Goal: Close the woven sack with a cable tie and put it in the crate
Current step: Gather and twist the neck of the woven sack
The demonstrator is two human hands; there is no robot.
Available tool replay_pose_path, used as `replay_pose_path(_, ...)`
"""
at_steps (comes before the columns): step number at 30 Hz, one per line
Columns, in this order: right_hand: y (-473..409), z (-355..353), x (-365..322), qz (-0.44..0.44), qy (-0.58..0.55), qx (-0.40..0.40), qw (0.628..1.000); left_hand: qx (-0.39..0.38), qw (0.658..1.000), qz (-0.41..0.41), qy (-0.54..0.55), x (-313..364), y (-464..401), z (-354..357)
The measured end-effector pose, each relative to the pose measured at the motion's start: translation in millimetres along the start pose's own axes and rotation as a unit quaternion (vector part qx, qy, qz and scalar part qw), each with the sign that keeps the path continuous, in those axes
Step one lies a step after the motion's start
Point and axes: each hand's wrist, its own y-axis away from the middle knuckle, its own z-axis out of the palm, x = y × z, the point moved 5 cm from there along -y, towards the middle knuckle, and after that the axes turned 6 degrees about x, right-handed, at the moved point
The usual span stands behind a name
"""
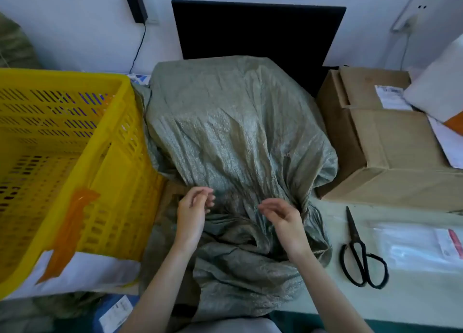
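Note:
A bulky grey-green woven sack (233, 132) lies on the table in front of me, its loose mouth bunched toward me. My left hand (193, 215) hovers over the gathered neck on the left, fingers curled and apart, holding nothing. Over the neck's right side, my right hand (283, 220) is likewise held with fingers spread and empty. A yellow slatted plastic crate (75, 157) stands at the left, touching the sack. I see no cable tie.
Black scissors (360, 255) lie on the table to the right, beside a clear plastic bag (421, 245). Cardboard boxes (390, 142) stand at the right of the sack. A black panel (255, 29) leans on the wall behind.

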Motion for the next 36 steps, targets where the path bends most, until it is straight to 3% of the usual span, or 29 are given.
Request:
replay_pose_path(4, 1.3, 13.8, 9.0, 0.014, 0.030, -0.055, 0.998, 0.113, 0.993, -0.028, 0.023, -12.9, -6.2, -26.7)
replay_pose_path(7, 1.7, 26.8, 18.7, 0.026, 0.061, -0.100, 0.993, 0.165, 0.973, -0.116, 0.113, -29.1, -22.5, -37.7)
replay_pose_path(11, 0.2, 38.3, 22.3, 0.048, 0.093, -0.126, 0.987, 0.094, 0.907, -0.276, 0.303, -35.2, -48.5, -30.0)
replay_pose_path(14, -1.6, 45.3, 18.6, 0.048, 0.105, -0.132, 0.985, 0.000, 0.884, -0.305, 0.354, -22.0, -55.5, -18.9)
replay_pose_path(20, -0.1, 57.5, 14.1, 0.036, 0.123, -0.170, 0.977, -0.134, 0.915, -0.274, 0.262, 4.1, -60.2, -0.6)
replay_pose_path(23, 2.4, 61.9, 18.3, 0.035, 0.153, -0.188, 0.970, -0.138, 0.936, -0.267, 0.182, 1.8, -65.3, -1.7)
replay_pose_path(30, 12.9, 80.5, 18.6, -0.023, 0.241, -0.236, 0.941, -0.174, 0.949, -0.258, 0.048, 14.8, -48.3, 2.7)
replay_pose_path(33, 18.3, 87.8, 15.6, -0.059, 0.244, -0.248, 0.936, -0.166, 0.948, -0.270, -0.042, 12.7, -44.7, 9.0)
replay_pose_path(36, 20.9, 89.4, 14.5, -0.116, 0.281, -0.233, 0.924, -0.159, 0.936, -0.308, -0.066, 9.8, -47.2, 13.7)
